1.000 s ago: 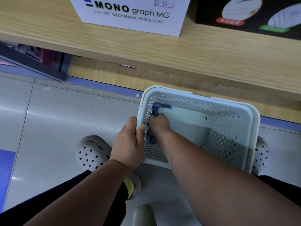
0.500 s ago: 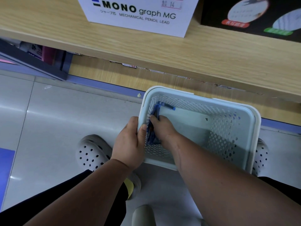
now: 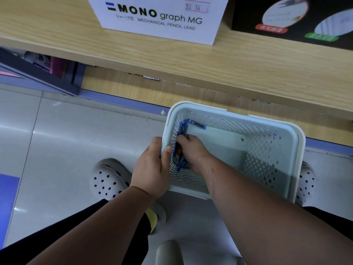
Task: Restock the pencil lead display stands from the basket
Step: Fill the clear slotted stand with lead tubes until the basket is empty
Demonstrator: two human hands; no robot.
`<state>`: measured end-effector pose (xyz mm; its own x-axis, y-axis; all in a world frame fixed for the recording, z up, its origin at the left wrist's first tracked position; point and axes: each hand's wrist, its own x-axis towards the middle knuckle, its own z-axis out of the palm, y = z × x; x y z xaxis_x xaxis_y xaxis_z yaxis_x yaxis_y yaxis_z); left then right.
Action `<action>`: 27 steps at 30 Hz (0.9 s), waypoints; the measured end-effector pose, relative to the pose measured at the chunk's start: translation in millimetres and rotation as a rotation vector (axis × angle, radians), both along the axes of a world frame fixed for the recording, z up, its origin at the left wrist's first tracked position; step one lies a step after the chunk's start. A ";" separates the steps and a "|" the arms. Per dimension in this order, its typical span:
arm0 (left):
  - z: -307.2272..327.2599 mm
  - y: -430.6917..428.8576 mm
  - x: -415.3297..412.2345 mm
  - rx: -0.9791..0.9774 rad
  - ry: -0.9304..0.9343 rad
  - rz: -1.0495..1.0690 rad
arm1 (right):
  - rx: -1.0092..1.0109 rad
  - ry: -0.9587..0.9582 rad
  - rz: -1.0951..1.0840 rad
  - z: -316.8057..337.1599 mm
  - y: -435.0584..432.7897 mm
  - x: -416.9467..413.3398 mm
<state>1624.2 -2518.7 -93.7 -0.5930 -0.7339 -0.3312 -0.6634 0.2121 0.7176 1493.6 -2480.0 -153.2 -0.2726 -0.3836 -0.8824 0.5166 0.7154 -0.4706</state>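
Your L hand (image 3: pixel 152 169) grips the left rim of the pale perforated basket (image 3: pixel 298 148). The thumb is hooked over the rim onto the inside wall, and the other fingers are wrapped down the outside, close together.

Your R hand (image 3: pixel 193 150) is inside the basket at its left wall. Its fingers are curled onto a stack of blue lead packs (image 3: pixel 181 131) that stands on edge, flat vs. that wall. The fingertips are tucked behind the stack, so can't tell how many actually hold it; the thumb is hidden too. One more blue pack (image 3: pixel 197 124) lies along the far wall in the far-left corner, right by the stack's far end.

The basket is low, btw your two grey clogs. The left clog (image 3: pixel 108 176) is beside your L wrist, and the right clog (image 3: pixel 306 180) peeks out past the right rim. Can't tell if the basket sits on the tile floor (image 3: pixel 66 150) or hangs from your grip.

Ahead, the wooden shelf (image 3: pixel 248 73) carries a white box (image 3: pixel 158 18) marked "MONO graph MG, mechanical pencil lead", w/ a black box (image 3: pixel 277 12) just right of it.
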 end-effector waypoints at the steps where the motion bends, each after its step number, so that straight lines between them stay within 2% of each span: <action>1: 0.0 -0.2 0.1 -0.001 0.002 -0.002 | -0.006 0.012 -0.007 0.3 1.1 -1.2; 4: 0.6 -0.6 0.3 -0.002 0.014 -0.005 | -0.019 0.054 -0.025 2.0 7.8 -9.5; 9: -0.6 -0.8 -0.1 -0.011 0.012 -0.009 | -0.072 0.087 0.100 5.7 18.7 -22.7; 19: -0.7 -1.1 0.1 -0.017 0.004 -0.011 | -0.102 -0.127 0.121 15.9 25.5 -28.4; 27: -1.8 -1.5 0.3 -0.033 0.010 -0.022 | -0.115 -0.135 0.141 15.6 26.8 -34.6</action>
